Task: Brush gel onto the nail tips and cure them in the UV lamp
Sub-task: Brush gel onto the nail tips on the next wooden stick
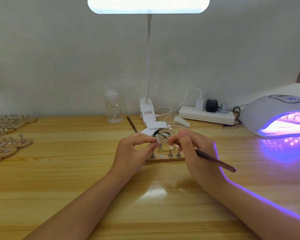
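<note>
Fingers of left hand (137, 148) pinch a clear nail tip (157, 140); right hand (192, 146) grips a slim brown brush (215, 159).

I see a glossy wooden table (76, 179), clear glass jar (166, 134), smooth white plastic UV lamp (267, 110), matt wooden holder (164, 159) with metal pegs (170, 154).

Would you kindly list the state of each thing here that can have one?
UV lamp: lit, purple glow, holders inside.
Desk lamp: on.
Gel jar: open.
Left hand: pinches a nail tip.
Right hand: grips the brush.
Wooden holder: three stands on it, one spot bare.
Clear bottle: partly filled.
</note>
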